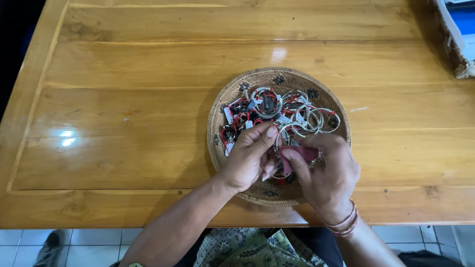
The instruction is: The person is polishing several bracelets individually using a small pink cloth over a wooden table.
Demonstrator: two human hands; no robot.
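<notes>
Right over the near edge of a round woven tray (217, 116) both hands meet. The left hand (247, 158) is curled, its fingers pinching a silver bangle (283, 133); the right hand (326, 173) is closed around a small pink cloth (303, 152) pressed against that bangle. Behind them the tray holds a heap of silver bangles and rings (284, 111) with red-strung tags, partly hidden by the knuckles. It rests on a glossy wooden tabletop (123, 99); a box corner (457, 34) sits far right.

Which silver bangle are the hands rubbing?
The silver bangle pinched between both hands, against the pink cloth; the others lie loose in the woven basket.
</notes>
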